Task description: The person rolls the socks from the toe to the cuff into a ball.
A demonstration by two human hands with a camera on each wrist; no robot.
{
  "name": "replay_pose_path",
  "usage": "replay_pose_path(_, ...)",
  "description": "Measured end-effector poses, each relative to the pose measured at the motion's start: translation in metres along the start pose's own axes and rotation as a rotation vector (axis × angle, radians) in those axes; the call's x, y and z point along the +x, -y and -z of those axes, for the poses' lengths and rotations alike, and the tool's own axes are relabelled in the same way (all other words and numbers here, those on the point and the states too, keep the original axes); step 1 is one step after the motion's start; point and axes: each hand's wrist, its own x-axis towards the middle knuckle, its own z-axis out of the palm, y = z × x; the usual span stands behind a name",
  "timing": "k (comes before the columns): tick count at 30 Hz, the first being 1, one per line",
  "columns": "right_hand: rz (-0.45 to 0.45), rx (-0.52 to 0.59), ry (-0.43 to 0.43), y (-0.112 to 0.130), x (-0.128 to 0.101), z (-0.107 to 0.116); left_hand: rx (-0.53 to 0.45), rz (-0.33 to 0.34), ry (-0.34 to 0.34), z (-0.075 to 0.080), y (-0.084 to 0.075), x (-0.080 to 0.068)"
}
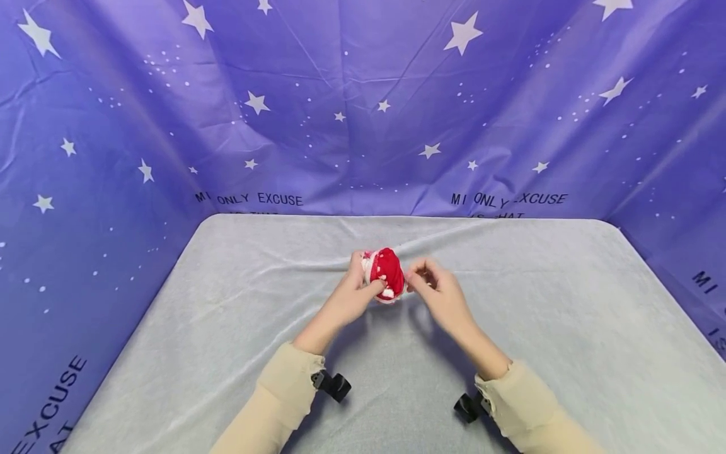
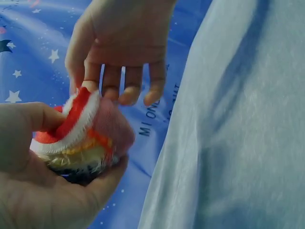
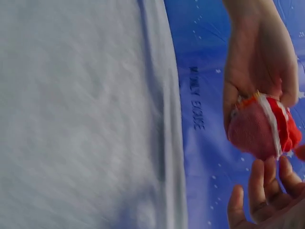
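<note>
A rolled-up sock bundle point(image 1: 389, 268), red and white on one side, is held up over the table between the two hands. My left hand point(image 1: 353, 295) grips it from the left, thumb across the red side and fingers behind. From the other side my right hand point(image 1: 445, 299) pinches the bundle's edge between thumb and forefinger, its other fingers loosely bent. In the left wrist view the bundle point(image 2: 112, 121) also shows pink ribbed knit, an orange band and a yellowish and dark underside. The right wrist view shows the pink end of the bundle point(image 3: 252, 131) in the left palm.
A pale grey cloth point(image 1: 227, 315) with soft creases covers the table. Purple-blue curtains point(image 1: 351, 126) with white stars and printed lettering stand behind the table and at both sides. Small black cameras point(image 1: 334, 386) are strapped at the cuffs of the cream sleeves point(image 1: 278, 391).
</note>
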Motion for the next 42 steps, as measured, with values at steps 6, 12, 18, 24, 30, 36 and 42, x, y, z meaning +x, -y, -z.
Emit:
replay_pose_path(6, -0.045, -0.009, 0.011, -0.003, 0.009, 0.007, -0.033, 0.041, 0.042, -0.003, 0.000, -0.002)
replay_pose_path(12, -0.035, -0.094, 0.028, -0.005, 0.010, 0.010, -0.024, 0.009, 0.032, -0.006, 0.001, -0.003)
replay_pose_path(18, -0.033, -0.083, 0.088, -0.006, 0.012, 0.007, 0.048, -0.039, -0.037, -0.008, 0.006, -0.003)
replay_pose_path(24, 0.052, 0.139, 0.180, -0.013, 0.008, 0.004, 0.215, -0.052, -0.167, -0.006, 0.006, 0.001)
replay_pose_path(30, 0.094, 0.202, 0.241, -0.010, 0.007, 0.003, 0.138, 0.022, -0.131, 0.000, 0.009, 0.002)
replay_pose_path(36, -0.033, 0.172, 0.139, -0.010, 0.010, 0.008, -0.204, 0.098, 0.172, 0.008, 0.005, -0.004)
replay_pose_path(42, 0.045, -0.061, 0.093, -0.007, 0.011, 0.011, -0.200, 0.109, 0.174, 0.010, 0.005, -0.005)
